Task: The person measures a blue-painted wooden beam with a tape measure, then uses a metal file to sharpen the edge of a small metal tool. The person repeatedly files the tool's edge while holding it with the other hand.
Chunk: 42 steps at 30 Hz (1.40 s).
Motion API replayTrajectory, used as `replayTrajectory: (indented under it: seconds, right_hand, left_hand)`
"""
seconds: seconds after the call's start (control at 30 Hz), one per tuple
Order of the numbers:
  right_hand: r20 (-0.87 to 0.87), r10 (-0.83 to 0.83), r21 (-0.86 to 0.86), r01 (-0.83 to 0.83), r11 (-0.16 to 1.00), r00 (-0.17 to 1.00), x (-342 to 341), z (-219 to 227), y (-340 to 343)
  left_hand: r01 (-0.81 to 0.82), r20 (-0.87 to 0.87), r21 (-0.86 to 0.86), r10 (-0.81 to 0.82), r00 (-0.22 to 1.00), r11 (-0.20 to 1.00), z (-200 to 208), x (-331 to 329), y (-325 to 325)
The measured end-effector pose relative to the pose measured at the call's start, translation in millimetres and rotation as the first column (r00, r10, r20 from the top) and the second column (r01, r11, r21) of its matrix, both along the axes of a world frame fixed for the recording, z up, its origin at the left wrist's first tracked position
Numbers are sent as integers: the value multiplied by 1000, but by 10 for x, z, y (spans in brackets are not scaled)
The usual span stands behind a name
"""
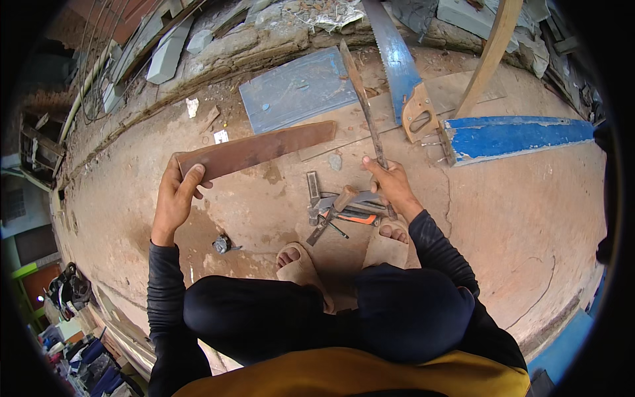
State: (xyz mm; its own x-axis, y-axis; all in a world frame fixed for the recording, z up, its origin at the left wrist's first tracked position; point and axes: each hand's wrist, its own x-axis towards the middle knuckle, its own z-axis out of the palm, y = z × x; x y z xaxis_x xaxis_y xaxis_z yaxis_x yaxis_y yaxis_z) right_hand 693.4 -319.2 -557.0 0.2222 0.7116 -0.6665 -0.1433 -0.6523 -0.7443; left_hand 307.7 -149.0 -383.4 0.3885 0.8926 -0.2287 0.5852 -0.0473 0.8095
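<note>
Two pieces are up and apart, so work looks unfinished: the left hand [176,197] pinches the left end of a brown board [264,149], the right hand [395,184] grasps a long strip [361,91], and the handsaw [399,66] lies unheld, far right.

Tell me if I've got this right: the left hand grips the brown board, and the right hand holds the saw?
Not quite: the right hand holds a long, thin stick, not the saw, which lies beyond that hand. The head view shows it. The left hand does grip the brown board.
</note>
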Motion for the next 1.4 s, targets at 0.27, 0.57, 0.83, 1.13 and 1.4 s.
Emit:
replayTrajectory:
  seconds: [0.27, 0.57, 0.83, 1.13, 1.4]
  right_hand:
    - [307, 83, 258, -166, 952, 948, -95, 69, 116]
    - [578, 459, 160, -645, 747, 675, -282, 400, -75]
    - [537, 441, -34, -505, 863, 719, -1, 323, 14]
    - [453, 363, -165, -323, 932, 814, 344, -337, 149]
    - [221, 148, 0, -151, 988, 964, 19, -303, 40]
  left_hand:
    - [18, -24, 13, -18, 1000, 1000, 76, 72, -100]
    - [216, -245, 418, -119, 962, 882, 105, 522, -497]
    - [238, -273, 481, -114, 955, 844, 128, 651, -559]
    - [40, -113, 337, -2, 994, 941, 73, 571, -385]
    - [-130, 11, 10, 130, 991, 991, -206, -10, 282]
